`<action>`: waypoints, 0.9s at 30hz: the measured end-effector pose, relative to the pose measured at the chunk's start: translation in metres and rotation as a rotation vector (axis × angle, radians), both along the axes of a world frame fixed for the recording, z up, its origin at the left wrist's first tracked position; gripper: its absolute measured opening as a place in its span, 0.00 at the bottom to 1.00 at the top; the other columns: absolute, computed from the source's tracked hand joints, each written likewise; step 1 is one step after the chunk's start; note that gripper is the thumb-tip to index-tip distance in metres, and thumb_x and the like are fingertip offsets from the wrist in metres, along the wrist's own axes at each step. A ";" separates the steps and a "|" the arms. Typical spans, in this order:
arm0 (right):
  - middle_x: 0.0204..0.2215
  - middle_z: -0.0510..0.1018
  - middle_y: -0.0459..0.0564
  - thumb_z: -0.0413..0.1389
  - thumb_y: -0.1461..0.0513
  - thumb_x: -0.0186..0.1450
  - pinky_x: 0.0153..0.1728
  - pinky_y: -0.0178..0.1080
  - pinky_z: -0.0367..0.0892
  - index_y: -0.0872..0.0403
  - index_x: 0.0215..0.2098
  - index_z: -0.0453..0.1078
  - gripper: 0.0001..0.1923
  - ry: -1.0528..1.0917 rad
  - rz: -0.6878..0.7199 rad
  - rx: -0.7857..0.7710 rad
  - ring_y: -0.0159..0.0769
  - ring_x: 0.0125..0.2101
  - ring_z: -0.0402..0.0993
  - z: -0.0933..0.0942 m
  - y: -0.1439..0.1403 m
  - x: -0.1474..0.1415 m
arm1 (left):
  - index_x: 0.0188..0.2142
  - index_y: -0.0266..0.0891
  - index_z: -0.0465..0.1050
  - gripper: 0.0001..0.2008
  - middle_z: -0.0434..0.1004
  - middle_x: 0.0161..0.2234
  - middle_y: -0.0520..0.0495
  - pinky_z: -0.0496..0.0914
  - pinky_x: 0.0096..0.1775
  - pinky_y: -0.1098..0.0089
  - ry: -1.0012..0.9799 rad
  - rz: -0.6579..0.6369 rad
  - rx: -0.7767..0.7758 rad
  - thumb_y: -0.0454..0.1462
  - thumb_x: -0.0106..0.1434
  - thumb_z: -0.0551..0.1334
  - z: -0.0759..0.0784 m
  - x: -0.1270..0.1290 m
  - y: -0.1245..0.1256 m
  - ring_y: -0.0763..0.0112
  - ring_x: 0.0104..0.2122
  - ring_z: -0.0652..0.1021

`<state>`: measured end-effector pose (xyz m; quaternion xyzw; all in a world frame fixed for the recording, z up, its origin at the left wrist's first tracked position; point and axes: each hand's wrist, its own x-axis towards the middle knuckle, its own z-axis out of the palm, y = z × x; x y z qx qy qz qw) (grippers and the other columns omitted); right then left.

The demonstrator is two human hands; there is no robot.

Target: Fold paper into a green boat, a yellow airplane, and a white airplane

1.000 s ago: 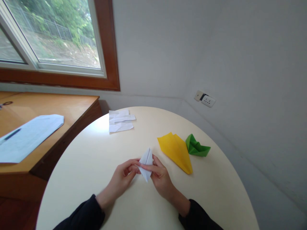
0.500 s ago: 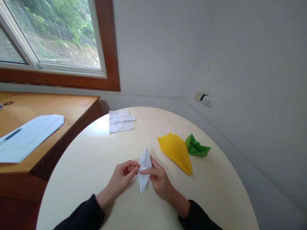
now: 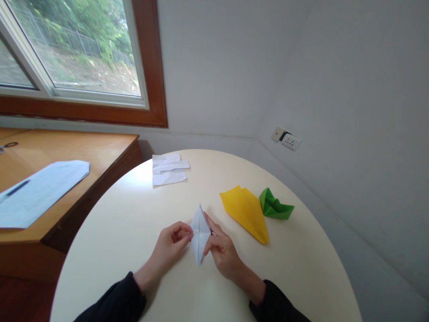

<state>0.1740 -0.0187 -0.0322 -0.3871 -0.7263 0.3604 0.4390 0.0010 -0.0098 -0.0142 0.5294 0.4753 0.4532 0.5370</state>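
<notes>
A white folded paper [image 3: 200, 235], diamond-shaped with a crease down its length and one across its middle, is held between my hands above the round table. My left hand [image 3: 172, 241] pinches its left corner between thumb and fingers. On the other side my right hand [image 3: 223, 250] grips the right edge, its thumb near the lower right side and its fingers partly behind the paper. To the right lie a yellow folded paper [image 3: 246, 214] and a green paper boat [image 3: 275, 205], close together.
White paper pieces [image 3: 169, 176] lie at the far left of the round cream table [image 3: 117, 232]. A wooden desk [image 3: 103, 143] on the left bears paper sheets [image 3: 43, 192], a pen [image 3: 18, 188] and scissors [image 3: 10, 145]. Behind are a window and a wall socket [image 3: 291, 141].
My right thumb has moved off the middle of the white paper to its lower right edge. The paper has tilted slightly, its top tip shifting left. My left hand still pinches the left corner.
</notes>
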 end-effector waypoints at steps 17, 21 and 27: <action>0.66 0.34 0.55 0.61 0.50 0.54 0.60 0.56 0.35 0.48 0.65 0.35 0.51 0.005 -0.091 0.013 0.46 0.64 0.23 -0.013 0.002 0.001 | 0.40 0.38 0.63 0.15 0.74 0.29 0.50 0.69 0.32 0.71 -0.068 -0.016 0.200 0.42 0.57 0.62 -0.004 -0.002 -0.003 0.72 0.28 0.75; 0.66 0.32 0.53 0.61 0.49 0.54 0.59 0.58 0.35 0.47 0.64 0.42 0.47 -0.082 -0.072 0.025 0.49 0.63 0.20 -0.009 0.001 0.000 | 0.39 0.38 0.65 0.12 0.76 0.31 0.48 0.71 0.34 0.70 -0.058 -0.020 0.240 0.41 0.57 0.62 -0.004 -0.002 -0.003 0.70 0.31 0.76; 0.66 0.32 0.52 0.60 0.51 0.55 0.59 0.57 0.38 0.48 0.61 0.51 0.40 -0.115 -0.081 0.075 0.50 0.64 0.23 -0.006 0.000 0.000 | 0.36 0.37 0.69 0.10 0.77 0.31 0.47 0.72 0.36 0.69 -0.022 0.007 0.265 0.40 0.57 0.61 -0.004 -0.003 -0.004 0.69 0.31 0.77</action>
